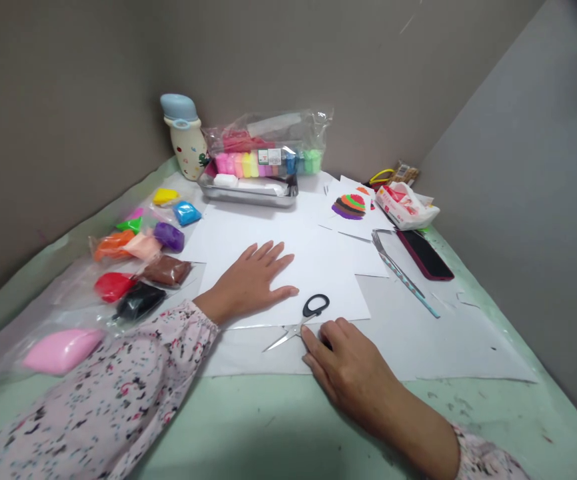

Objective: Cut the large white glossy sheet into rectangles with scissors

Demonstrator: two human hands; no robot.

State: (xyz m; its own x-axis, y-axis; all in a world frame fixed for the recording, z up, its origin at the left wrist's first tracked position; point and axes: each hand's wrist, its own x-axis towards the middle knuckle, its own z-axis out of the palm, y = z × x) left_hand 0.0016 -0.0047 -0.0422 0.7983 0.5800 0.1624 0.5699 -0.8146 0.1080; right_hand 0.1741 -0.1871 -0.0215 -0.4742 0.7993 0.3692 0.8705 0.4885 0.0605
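My left hand [248,283] lies flat on a white sheet of paper [318,267], palm down with its fingers spread. At that sheet's near edge is a small pair of scissors [293,331] with black handle loops and parted metal blades pointing left. My right hand [351,363] rests beside the scissors with curled fingers, its fingertips at the pivot. One black loop shows above; the other is hidden by my fingers.
Bagged coloured clay [141,303] lies at the left. Behind stand a bottle [186,143], a metal tray [248,195] and a clear bag of clay [268,150]. At right are a coloured clay picture [349,207], a fork [393,265], a phone [426,255] and a tissue pack [406,207].
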